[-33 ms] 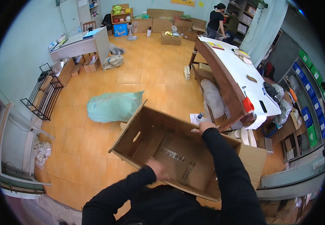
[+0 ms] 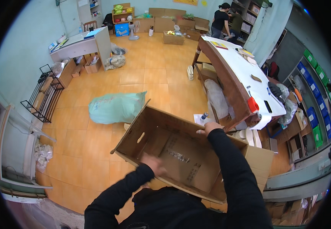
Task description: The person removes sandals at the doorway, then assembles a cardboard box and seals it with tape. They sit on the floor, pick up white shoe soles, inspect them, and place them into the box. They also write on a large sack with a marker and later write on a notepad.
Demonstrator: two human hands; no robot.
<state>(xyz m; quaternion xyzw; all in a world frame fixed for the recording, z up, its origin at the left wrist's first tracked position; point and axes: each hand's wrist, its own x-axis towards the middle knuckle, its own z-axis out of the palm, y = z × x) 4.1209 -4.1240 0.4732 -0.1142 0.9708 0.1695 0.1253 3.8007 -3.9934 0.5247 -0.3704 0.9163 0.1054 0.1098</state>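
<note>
A large open cardboard box (image 2: 179,145) is tilted in front of my body, and I look down into it. Dark print and a ragged pale patch mark its bottom, and the left end wall has a hand hole. My right hand (image 2: 210,128) is closed over the far rim, its thumb along the edge. My left hand (image 2: 153,164) is at the near long side, reaching over the rim into the box. Motion smears its fingers, so their grip is unclear. An outer flap (image 2: 258,162) sticks out at the right end.
A stuffed pale green sack (image 2: 116,108) lies on the tiled floor beyond the box. To the right stands a long white-topped table (image 2: 242,63), with shelves of blue and green bins (image 2: 314,89) behind. A black rack (image 2: 45,97) and desk (image 2: 77,47) are left. Two people (image 2: 221,21) stand far off.
My left hand has shifted slightly away from me and to the left along the near side of the box. My right hand stays on the far rim, and the box has barely moved.
</note>
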